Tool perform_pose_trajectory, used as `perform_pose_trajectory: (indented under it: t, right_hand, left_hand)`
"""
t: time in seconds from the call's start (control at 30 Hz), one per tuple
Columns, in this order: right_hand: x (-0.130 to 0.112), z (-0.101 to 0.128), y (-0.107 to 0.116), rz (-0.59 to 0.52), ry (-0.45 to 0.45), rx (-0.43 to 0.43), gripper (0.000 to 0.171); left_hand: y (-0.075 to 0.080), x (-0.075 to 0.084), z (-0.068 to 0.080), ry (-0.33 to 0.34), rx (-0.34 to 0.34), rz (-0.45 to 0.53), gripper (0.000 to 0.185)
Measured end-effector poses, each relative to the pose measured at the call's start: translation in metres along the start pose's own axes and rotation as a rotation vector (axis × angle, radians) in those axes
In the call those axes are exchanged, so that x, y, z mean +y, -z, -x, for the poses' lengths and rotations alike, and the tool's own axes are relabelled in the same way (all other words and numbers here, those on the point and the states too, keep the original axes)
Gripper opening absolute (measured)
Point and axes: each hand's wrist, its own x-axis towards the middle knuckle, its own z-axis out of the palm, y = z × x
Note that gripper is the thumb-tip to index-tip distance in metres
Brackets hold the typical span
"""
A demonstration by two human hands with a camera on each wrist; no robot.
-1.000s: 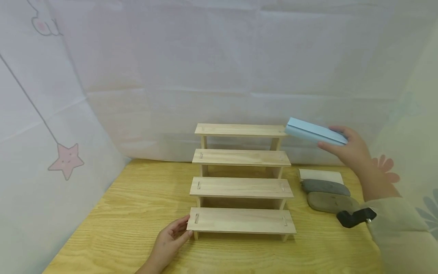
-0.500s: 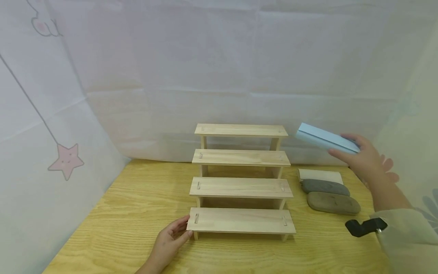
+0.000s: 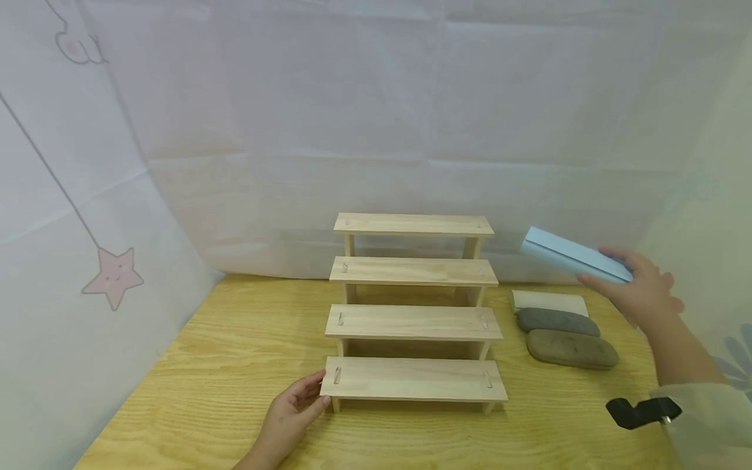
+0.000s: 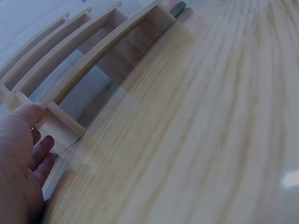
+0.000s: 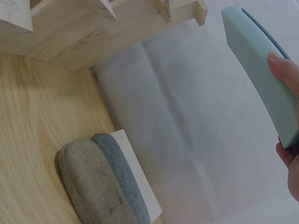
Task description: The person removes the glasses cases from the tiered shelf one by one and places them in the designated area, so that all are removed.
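A light blue glasses case point(image 3: 576, 253) is held in the air by my right hand point(image 3: 637, 294), to the right of the wooden stand's top step. Thumb and fingers grip its right end; the right wrist view shows the thumb across the side of the blue case point(image 5: 254, 70). My left hand point(image 3: 289, 414) holds the left end of the bottom step of the four-tier wooden display stand point(image 3: 414, 378). In the left wrist view its thumb point(image 4: 30, 113) presses the step's corner, with the other fingers curled beside the leg.
Right of the stand lie a brown glasses case point(image 3: 571, 348), a grey one point(image 3: 558, 321) and a white one point(image 3: 549, 301), in a row on the wooden table point(image 3: 235, 365). A pale cloth backdrop point(image 3: 352, 98) hangs behind and at both sides.
My right hand has moved right and down with the light blue glasses case, away from the top step. The left hand and the stand have stayed in place.
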Motion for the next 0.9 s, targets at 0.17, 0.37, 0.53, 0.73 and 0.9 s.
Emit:
perform_pose_trajectory:
  t: [0.17, 0.37, 0.53, 0.73, 0.9]
  right_hand:
    - [0.01, 0.005, -0.004, -0.007, 0.053, 0.022, 0.079]
    - [0.021, 0.013, -0.008, -0.07, 0.09, 0.021, 0.076]
    - [0.03, 0.024, -0.012, -0.13, 0.076, -0.011, 0.08]
    - [0.04, 0.031, -0.014, -0.147, 0.07, -0.025, 0.081]
    - [0.049, 0.036, -0.017, -0.106, 0.079, -0.031, 0.08]
  left_hand:
    - [0.0, 0.002, 0.0, -0.001, 0.003, -0.003, 0.045]
    - [0.0, 0.002, 0.0, 0.028, 0.002, -0.006, 0.045]
    - [0.0, 0.002, 0.0, 0.024, 0.005, -0.009, 0.045]
    - [0.0, 0.002, 0.0, 0.034, 0.004, -0.008, 0.045]
    - [0.001, 0.003, 0.0, 0.03, 0.001, -0.014, 0.046]
